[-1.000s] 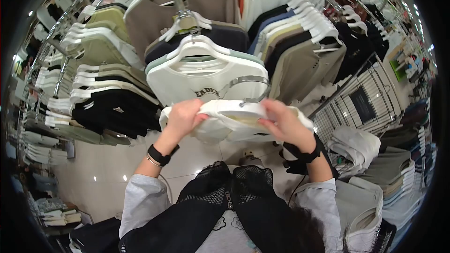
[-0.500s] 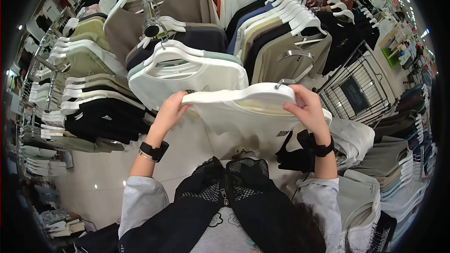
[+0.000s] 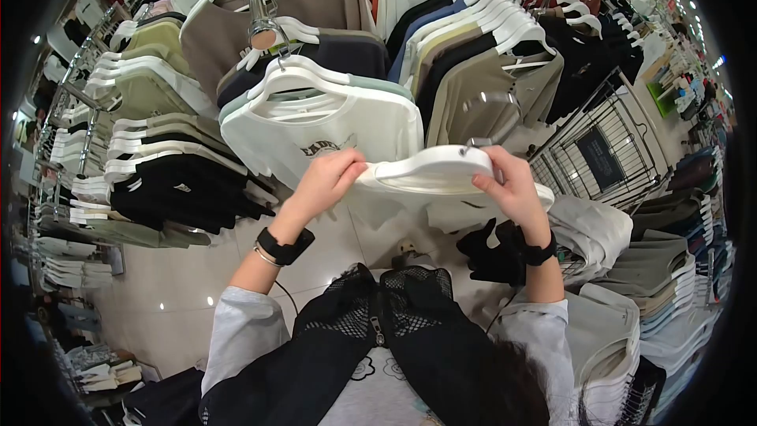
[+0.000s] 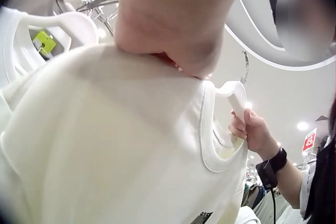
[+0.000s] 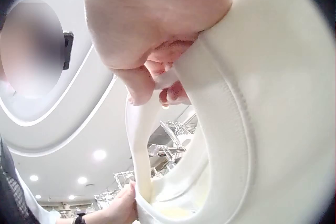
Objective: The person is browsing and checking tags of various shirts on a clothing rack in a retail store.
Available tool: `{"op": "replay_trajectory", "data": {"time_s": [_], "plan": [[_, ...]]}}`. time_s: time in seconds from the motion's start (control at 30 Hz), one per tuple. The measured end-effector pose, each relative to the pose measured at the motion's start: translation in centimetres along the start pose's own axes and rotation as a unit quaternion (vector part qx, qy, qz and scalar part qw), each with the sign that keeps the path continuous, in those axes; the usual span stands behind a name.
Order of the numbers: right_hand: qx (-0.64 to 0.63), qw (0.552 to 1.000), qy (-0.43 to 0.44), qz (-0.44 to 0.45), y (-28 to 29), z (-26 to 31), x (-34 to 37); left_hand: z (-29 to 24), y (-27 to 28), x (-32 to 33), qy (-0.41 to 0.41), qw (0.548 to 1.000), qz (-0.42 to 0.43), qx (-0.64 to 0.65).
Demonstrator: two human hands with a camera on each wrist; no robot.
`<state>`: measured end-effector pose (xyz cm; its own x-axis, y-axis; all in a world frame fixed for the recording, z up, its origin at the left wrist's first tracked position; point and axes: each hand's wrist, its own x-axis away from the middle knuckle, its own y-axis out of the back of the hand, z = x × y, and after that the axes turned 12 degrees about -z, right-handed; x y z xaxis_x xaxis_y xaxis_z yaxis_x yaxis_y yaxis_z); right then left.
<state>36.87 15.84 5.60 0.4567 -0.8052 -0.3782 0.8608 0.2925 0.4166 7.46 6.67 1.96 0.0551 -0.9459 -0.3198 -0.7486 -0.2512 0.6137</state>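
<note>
A white long, loose shirt (image 3: 394, 207) hangs on a white hanger (image 3: 438, 159) held out in front of the person's body. The left hand (image 3: 327, 181) grips the shirt's shoulder, its fingers curled over the cloth. At the hanger's other side, the right hand (image 3: 511, 188) holds the hanger beside the neckline, thumb towards the body. The hanger's metal hook (image 3: 516, 114) points up and away, off any rail. In the left wrist view the collar (image 4: 206, 145) and a dark print (image 4: 201, 217) show. The right wrist view shows the right fingers (image 5: 139, 85) curled at the hanger and neckline.
Just beyond hangs a white printed shirt (image 3: 268, 130) at the end of a metal rail (image 3: 264, 28). Black shirts (image 3: 177, 193) hang on the left and taupe ones (image 3: 473, 99) on the right. A wire cart (image 3: 603, 146) stands at the right, near white bundled cloth (image 3: 587, 233).
The hanger and shirt have shifted right since the first frame, the right hand with them. Over the last half second the left hand has moved inward along the shirt's shoulder, towards the neckline.
</note>
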Motion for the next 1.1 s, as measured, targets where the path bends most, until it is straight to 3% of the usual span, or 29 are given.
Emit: {"op": "replay_trajectory", "data": {"time_s": [0.03, 0.1, 0.17, 0.3, 0.37, 0.4, 0.43, 0.47, 0.5, 0.57, 0.6, 0.63, 0.7, 0.93, 0.97, 1.03, 1.1], "plan": [[0.014, 1.0, 0.0, 0.003, 0.1, 0.3, 0.2, 0.3, -0.7, 0.0, -0.003, 1.0, -0.001, -0.001], [0.062, 0.997, -0.027, 0.044, 0.7, 0.5, 0.8, 1.5, -2.3, 0.1, -0.043, 0.995, -0.09, 0.007], [0.061, 0.997, -0.039, 0.028, 0.9, 0.2, 1.7, 2.4, -3.5, -0.3, -0.051, 0.992, -0.119, 0.006], [0.13, 0.99, -0.047, -0.039, 3.0, 0.1, 2.7, 3.5, -4.0, -2.3, 0.03, 0.993, -0.111, 0.036], [0.196, 0.977, -0.065, -0.043, 4.5, 0.4, 2.7, 6.0, -3.9, -4.2, 0.096, 0.944, -0.306, 0.074], [0.191, 0.979, -0.054, -0.038, 5.0, 0.4, 2.7, 7.1, -3.4, -5.3, 0.096, 0.941, -0.316, 0.068], [0.233, 0.97, -0.064, -0.04, 5.4, 0.3, 2.6, 8.1, -2.6, -6.4, 0.218, 0.88, -0.375, 0.194], [0.274, 0.958, -0.072, -0.044, 5.8, 0.1, 2.2, 9.3, -1.8, -7.4, 0.327, 0.785, -0.419, 0.318], [0.271, 0.96, -0.061, -0.039, 6.0, -0.3, 1.6, 10.9, -1.1, -8.4, 0.323, 0.781, -0.431, 0.316], [0.305, 0.95, -0.053, -0.034, 6.3, -1.1, 0.4, 13.5, 0.0, -9.3, 0.201, 0.716, -0.293, 0.601], [0.309, 0.95, -0.05, -0.023, 6.2, -1.4, -0.3, 10.8, 0.7, -9.9, 0.141, 0.671, -0.27, 0.676], [0.306, 0.951, -0.047, -0.018, 6.1, -1.8, -1.0, 10.9, 0.6, -10.0, 0.141, 0.671, -0.276, 0.674], [0.328, 0.943, -0.061, -0.009, 5.4, -2.5, -2.6, 11.2, 0.6, -10.1, 0.121, 0.564, -0.273, 0.77], [0.278, 0.96, -0.029, 0.006, 1.4, -2.9, -8.5, 10.5, 1.1, -6.3, 0.162, 0.665, -0.226, 0.693], [0.295, 0.955, -0.023, 0.014, 0.7, -2.8, -9.4, 10.6, 1.2, -6.0, 0.163, 0.663, -0.228, 0.694], [0.314, 0.949, -0.013, 0.022, -0.8, -2.6, -11.4, 11.2, 1.6, -6.1, 0.14, 0.709, -0.207, 0.659], [0.335, 0.939, -0.075, 0.012, -1.8, -2.5, -13.4, 11.4, 1.9, -6.1, 0.151, 0.705, -0.204, 0.663]]}}
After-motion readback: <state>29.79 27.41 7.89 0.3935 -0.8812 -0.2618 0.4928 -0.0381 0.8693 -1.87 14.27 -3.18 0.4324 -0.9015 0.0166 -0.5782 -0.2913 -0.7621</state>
